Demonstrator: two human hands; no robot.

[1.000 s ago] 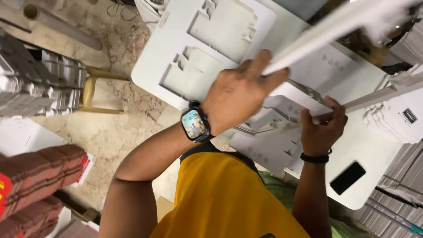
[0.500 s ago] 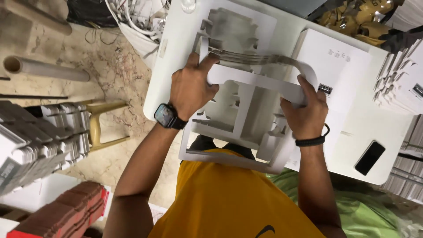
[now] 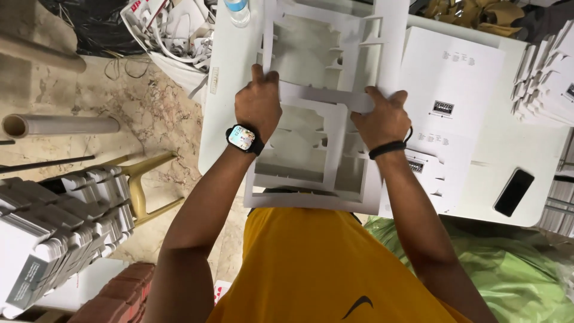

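A large white die-cut cardboard sheet (image 3: 311,197) with cut-out windows lies flat over the white table (image 3: 227,90), its near edge hanging over the table towards me. My left hand (image 3: 258,103), with a smartwatch at the wrist, presses on the sheet's middle bar at the left. My right hand (image 3: 382,119), wearing a black wristband, grips the same bar at the right. Both hands hold the sheet.
Printed white flat boxes (image 3: 454,101) lie to the right, with a black phone (image 3: 513,191) near the table corner. Stacks of folded boxes (image 3: 547,78) sit far right and on a yellow stool (image 3: 60,221) at left. A film roll (image 3: 60,125) lies on the floor, a scrap bin (image 3: 173,30) behind.
The sheet, held up in the air a second ago, has come down flat on the table. Both hands shifted onto its middle bar.
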